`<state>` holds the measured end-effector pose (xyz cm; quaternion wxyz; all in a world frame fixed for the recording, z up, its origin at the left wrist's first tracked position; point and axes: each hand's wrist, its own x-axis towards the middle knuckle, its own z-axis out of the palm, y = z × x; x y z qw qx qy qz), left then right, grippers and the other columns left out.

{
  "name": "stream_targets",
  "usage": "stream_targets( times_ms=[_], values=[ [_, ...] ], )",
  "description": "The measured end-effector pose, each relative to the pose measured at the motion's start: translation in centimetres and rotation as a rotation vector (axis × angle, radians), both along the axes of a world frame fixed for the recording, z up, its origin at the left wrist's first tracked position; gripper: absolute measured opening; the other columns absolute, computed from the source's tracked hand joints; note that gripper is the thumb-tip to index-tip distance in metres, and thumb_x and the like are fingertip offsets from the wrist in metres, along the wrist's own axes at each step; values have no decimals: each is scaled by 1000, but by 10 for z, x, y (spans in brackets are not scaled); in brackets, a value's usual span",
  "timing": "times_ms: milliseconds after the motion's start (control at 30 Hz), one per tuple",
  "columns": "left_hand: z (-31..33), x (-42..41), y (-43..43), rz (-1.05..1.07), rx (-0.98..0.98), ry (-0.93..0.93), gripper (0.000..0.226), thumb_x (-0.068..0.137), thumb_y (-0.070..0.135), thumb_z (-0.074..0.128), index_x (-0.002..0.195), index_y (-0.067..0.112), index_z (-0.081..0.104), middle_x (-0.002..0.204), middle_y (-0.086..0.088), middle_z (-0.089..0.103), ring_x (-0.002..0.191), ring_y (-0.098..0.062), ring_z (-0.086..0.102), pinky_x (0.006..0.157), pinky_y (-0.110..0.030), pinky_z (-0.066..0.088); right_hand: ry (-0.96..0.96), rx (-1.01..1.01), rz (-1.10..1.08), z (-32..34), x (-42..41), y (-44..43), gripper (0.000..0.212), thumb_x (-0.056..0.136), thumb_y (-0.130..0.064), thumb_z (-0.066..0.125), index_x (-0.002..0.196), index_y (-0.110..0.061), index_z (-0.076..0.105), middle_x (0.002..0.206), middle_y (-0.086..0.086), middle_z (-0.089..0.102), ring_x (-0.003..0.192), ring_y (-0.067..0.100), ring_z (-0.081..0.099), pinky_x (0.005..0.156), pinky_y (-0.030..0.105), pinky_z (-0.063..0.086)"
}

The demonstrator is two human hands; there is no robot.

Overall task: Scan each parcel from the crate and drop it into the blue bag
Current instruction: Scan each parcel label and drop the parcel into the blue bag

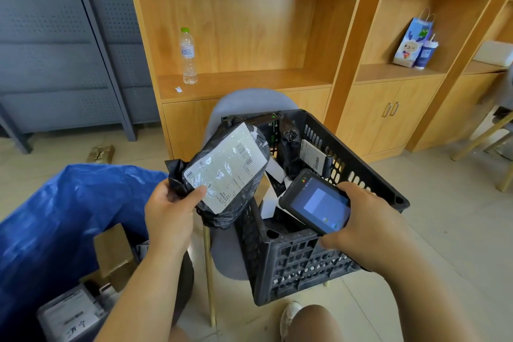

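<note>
A person's left hand (169, 211) pinches a black poly-wrapped parcel (224, 175) by its near end, label up, above the black crate (302, 253) and right of the blue bag (55, 211). The right hand (363, 219) wraps around a handheld scanner (316, 201). The parcel looks soft, light and slippery, best held at its bunched end.

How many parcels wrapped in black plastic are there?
2. One black plastic-wrapped parcel is gripped in the left hand; a second black-wrapped parcel lies inside the black slotted plastic crate. Others may be hidden deeper in it.
</note>
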<state>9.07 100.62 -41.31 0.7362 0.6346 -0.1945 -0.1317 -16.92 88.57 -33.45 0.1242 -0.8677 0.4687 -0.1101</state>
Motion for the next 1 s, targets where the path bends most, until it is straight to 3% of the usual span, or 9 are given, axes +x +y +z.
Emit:
stream_targets(
  times_ms=[167, 333, 500, 633, 700, 767, 833, 1000],
  values=[
    [0, 4, 8, -2, -23, 34, 25, 76, 11, 77, 90, 31, 70, 97, 7, 75, 94, -15, 71, 90, -46, 53, 2, -13, 5, 2, 5, 2, 91, 55, -47, 78, 132, -26, 35, 97, -9, 44, 86, 17, 53, 71, 34, 53],
    [-1, 18, 36, 41, -79, 169, 19, 76, 14, 77, 91, 24, 72, 97, 2, 76, 91, -17, 72, 86, -42, 55, -22, -44, 53, 1, 25, 11, 79, 54, -50, 78, 119, -25, 40, 93, -7, 47, 81, 18, 53, 60, 30, 47],
    [-15, 47, 91, 218, 14, 249, 27, 57, 32, 82, 83, 27, 74, 86, 0, 76, 82, -23, 74, 72, -40, 57, -36, -30, 180, -3, 62, 26, 83, 52, -52, 79, 121, -28, 39, 94, -7, 48, 79, 17, 52, 57, 28, 43],
    [-29, 69, 131, 374, 144, 200, 30, 57, 43, 81, 81, 28, 71, 86, 3, 75, 79, -19, 72, 73, -41, 58, -48, -19, 264, -9, 90, 38, 86, 52, -51, 80, 123, -27, 38, 91, -9, 45, 79, 17, 49, 58, 30, 42],
    [-34, 81, 143, 377, 181, 195, 28, 71, 37, 79, 94, 26, 66, 102, 1, 72, 87, -17, 70, 78, -39, 56, -60, -2, 297, -12, 101, 44, 85, 52, -49, 81, 122, -27, 38, 91, -9, 45, 78, 18, 50, 59, 32, 44],
    [-38, 88, 149, 329, 215, 226, 43, 82, 31, 74, 119, 23, 56, 121, 1, 60, 96, -15, 65, 79, -32, 53, -58, 12, 315, -14, 108, 47, 81, 52, -46, 81, 119, -26, 39, 91, -8, 47, 77, 18, 51, 58, 33, 47],
    [-44, 91, 151, 307, 355, 212, 56, 83, 33, 72, 133, 19, 51, 124, 2, 53, 104, -18, 60, 85, -35, 51, -55, 13, 322, -17, 111, 48, 78, 52, -45, 81, 116, -26, 40, 87, -10, 45, 75, 18, 51, 57, 33, 47],
    [-51, 83, 135, 131, 395, 214, 13, 87, 28, 70, 95, 18, 68, 101, -3, 70, 90, -17, 68, 78, -34, 54, -62, 11, 259, -16, 103, 34, 83, 51, -48, 81, 120, -29, 38, 88, -11, 49, 75, 15, 52, 56, 30, 45]
  ],
)
